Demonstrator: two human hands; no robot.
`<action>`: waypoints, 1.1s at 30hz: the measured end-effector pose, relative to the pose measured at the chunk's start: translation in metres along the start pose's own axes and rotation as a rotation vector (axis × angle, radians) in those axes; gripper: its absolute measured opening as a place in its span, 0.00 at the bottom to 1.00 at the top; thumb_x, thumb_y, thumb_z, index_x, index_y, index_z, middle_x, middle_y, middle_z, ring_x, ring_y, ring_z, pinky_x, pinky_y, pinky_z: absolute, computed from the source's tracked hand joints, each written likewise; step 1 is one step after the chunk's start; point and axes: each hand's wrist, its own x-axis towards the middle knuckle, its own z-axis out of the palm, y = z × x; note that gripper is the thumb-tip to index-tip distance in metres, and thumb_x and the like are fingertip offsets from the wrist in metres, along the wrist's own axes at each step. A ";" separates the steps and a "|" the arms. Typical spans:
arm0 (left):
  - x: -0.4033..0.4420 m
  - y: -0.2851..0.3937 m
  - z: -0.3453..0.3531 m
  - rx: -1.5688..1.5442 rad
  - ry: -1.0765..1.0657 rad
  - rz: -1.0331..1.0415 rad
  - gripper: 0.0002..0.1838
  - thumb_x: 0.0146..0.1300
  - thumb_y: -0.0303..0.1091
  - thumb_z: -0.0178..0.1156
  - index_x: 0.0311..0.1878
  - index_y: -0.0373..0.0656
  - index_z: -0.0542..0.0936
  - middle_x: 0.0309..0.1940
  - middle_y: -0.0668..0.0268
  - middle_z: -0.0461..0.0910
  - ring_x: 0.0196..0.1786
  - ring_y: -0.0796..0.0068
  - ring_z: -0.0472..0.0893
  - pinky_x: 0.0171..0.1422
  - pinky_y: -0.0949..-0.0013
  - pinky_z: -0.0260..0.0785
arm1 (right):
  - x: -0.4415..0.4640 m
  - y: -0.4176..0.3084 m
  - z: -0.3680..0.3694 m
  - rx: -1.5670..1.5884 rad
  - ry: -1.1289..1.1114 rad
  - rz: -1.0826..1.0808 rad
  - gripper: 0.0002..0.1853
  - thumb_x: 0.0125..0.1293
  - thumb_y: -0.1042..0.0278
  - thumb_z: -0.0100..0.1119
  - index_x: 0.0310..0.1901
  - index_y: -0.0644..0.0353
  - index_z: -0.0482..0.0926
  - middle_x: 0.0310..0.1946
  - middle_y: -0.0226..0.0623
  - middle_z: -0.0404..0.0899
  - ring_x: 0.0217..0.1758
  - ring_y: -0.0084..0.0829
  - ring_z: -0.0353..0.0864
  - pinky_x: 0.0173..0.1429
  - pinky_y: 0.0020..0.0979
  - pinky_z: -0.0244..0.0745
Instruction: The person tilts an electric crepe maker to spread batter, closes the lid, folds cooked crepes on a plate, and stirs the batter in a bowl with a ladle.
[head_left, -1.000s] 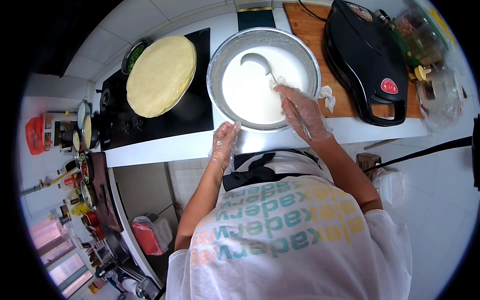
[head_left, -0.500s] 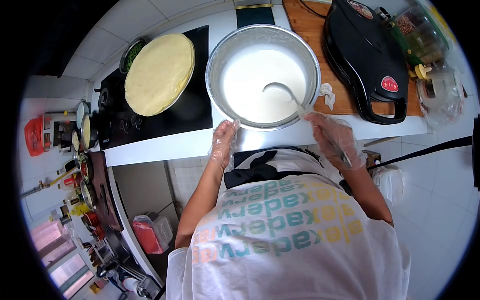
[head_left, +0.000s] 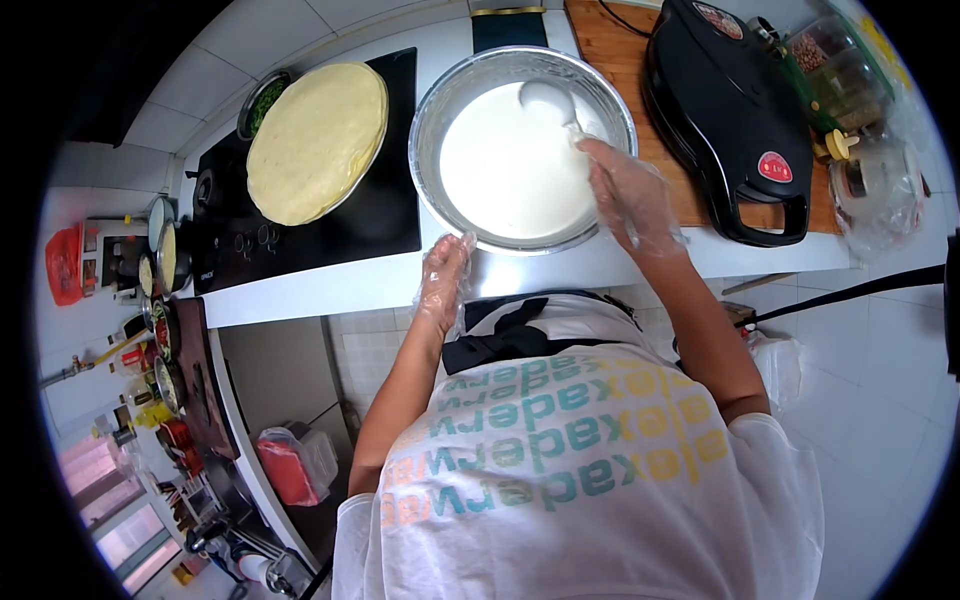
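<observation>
A large metal bowl of white liquid stands on the counter in front of me. My left hand, in a clear plastic glove, grips the bowl's near rim at its left. My right hand, gloved too, is closed round the handle of a ladle over the bowl's right side. The ladle's head is in the liquid near the far right wall. Most of the handle is hidden by the hand.
Left of the bowl, a stack of round pale pancakes lies on a black cooktop, beside a bowl of chopped greens. A black electric griddle rests on a wooden board at the right, near jars and a yellow-topped bottle.
The right hand and ladle moved back toward me and to the right, then forward again to the bowl's far right. My left hand has kept hold of the rim.
</observation>
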 end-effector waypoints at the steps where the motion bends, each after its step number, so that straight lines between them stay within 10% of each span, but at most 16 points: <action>1: 0.001 -0.002 -0.002 -0.017 -0.012 0.002 0.07 0.58 0.34 0.59 0.28 0.48 0.71 0.25 0.78 0.68 0.31 0.87 0.64 0.40 0.80 0.58 | 0.003 0.003 0.008 0.021 0.033 -0.076 0.12 0.60 0.76 0.50 0.46 0.57 0.75 0.28 0.40 0.76 0.27 0.34 0.76 0.32 0.31 0.71; 8: -0.002 0.001 0.001 -0.013 -0.023 0.011 0.07 0.58 0.35 0.59 0.29 0.48 0.71 0.25 0.79 0.68 0.31 0.88 0.64 0.37 0.81 0.57 | 0.007 -0.011 0.036 0.373 -0.208 0.124 0.12 0.60 0.74 0.50 0.47 0.57 0.74 0.36 0.46 0.78 0.35 0.40 0.79 0.41 0.32 0.74; 11: -0.002 0.002 0.001 -0.007 -0.037 0.011 0.07 0.59 0.35 0.59 0.29 0.47 0.71 0.25 0.78 0.68 0.31 0.88 0.64 0.36 0.81 0.57 | -0.005 -0.013 0.043 0.155 -0.141 -0.135 0.11 0.61 0.71 0.50 0.46 0.54 0.74 0.39 0.44 0.78 0.37 0.44 0.78 0.40 0.33 0.73; 18: 0.001 -0.001 -0.003 0.009 -0.047 0.024 0.08 0.58 0.37 0.59 0.31 0.47 0.71 0.27 0.78 0.69 0.31 0.88 0.65 0.38 0.81 0.58 | -0.045 -0.006 0.002 0.157 -0.409 -0.003 0.13 0.58 0.78 0.51 0.45 0.53 0.74 0.28 0.34 0.76 0.27 0.27 0.76 0.35 0.26 0.73; 29: 0.000 0.000 -0.002 0.022 -0.039 0.029 0.08 0.58 0.37 0.59 0.29 0.47 0.71 0.26 0.78 0.67 0.32 0.87 0.63 0.39 0.80 0.57 | -0.047 0.011 -0.024 0.174 0.052 -0.104 0.13 0.53 0.87 0.52 0.39 0.58 0.73 0.34 0.41 0.75 0.33 0.35 0.75 0.38 0.27 0.71; 33: 0.002 -0.003 -0.004 0.038 -0.043 0.038 0.09 0.59 0.38 0.59 0.29 0.47 0.71 0.26 0.78 0.67 0.32 0.86 0.64 0.40 0.80 0.57 | -0.023 0.032 -0.002 0.051 0.173 -0.216 0.11 0.58 0.74 0.52 0.43 0.60 0.73 0.33 0.38 0.75 0.30 0.32 0.72 0.38 0.25 0.69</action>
